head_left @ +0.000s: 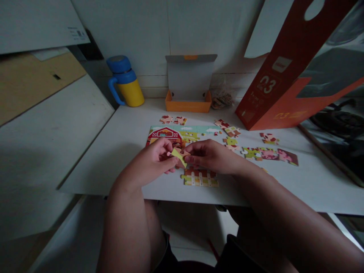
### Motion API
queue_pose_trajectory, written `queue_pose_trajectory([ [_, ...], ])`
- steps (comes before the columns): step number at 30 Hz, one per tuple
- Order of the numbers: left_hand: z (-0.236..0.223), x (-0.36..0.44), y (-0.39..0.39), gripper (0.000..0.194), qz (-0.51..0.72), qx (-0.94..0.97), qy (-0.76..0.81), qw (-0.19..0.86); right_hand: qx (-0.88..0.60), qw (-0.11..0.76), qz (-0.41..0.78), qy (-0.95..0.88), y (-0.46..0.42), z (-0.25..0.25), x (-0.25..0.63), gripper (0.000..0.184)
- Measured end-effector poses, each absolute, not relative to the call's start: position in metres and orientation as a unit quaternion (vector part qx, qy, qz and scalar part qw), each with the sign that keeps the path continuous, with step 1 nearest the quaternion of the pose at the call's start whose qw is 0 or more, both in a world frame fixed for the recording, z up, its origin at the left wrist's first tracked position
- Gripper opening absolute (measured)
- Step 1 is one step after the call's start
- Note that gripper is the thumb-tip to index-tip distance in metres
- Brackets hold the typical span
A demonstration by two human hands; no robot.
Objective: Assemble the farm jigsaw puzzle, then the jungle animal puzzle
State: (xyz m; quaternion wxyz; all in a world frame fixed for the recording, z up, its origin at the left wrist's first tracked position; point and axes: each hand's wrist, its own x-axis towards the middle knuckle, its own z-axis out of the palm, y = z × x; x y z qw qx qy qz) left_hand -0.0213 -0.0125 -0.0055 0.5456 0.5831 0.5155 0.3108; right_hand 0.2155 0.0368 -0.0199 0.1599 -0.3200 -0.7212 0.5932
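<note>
Between my two hands is a jigsaw puzzle piece (179,154) with yellow-green and brown on it, raised over the table. My left hand (159,157) pinches its left side between thumb and fingers. On its right side, the thumb and fingertips of my right hand (206,153) close on it too. Behind and partly under the hands lies a joined puzzle section (165,132) with a red barn and sky. Nearer me sits a joined strip with a white fence (201,178). My hands cover the middle of the picture.
Loose puzzle pieces (269,138) lie to the right, with two cow-patterned pieces (166,119) at the back. Beyond them stand an opened orange box (187,106), a plastic bag of pieces (222,98), a blue-yellow jug (131,91) and a tall red-orange box (264,91). The white table (113,167) ends close to me.
</note>
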Motion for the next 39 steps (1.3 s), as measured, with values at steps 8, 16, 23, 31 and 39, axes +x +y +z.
queue_pose_trajectory([
  [8,-0.009,-0.033,-0.023,0.012,0.219,0.667,0.533,0.472,-0.323,0.157,0.493,-0.792,0.037,-0.021,0.216,0.038],
  [16,-0.023,-0.038,-0.022,0.014,0.173,0.683,0.565,0.43,-0.357,0.096,0.378,-0.849,0.043,-0.016,0.228,0.024],
  [23,-0.018,-0.032,-0.023,0.01,0.156,0.704,0.573,0.39,-0.348,0.064,0.35,-0.867,0.046,-0.017,0.23,0.021],
  [31,-0.012,-0.028,-0.027,0.009,0.143,0.716,0.578,0.364,-0.284,0.035,0.355,-0.89,0.044,-0.014,0.234,0.031],
  [39,-0.014,-0.029,-0.029,0.008,0.123,0.724,0.576,0.358,-0.275,0.024,0.335,-0.901,0.042,-0.017,0.233,0.033],
])
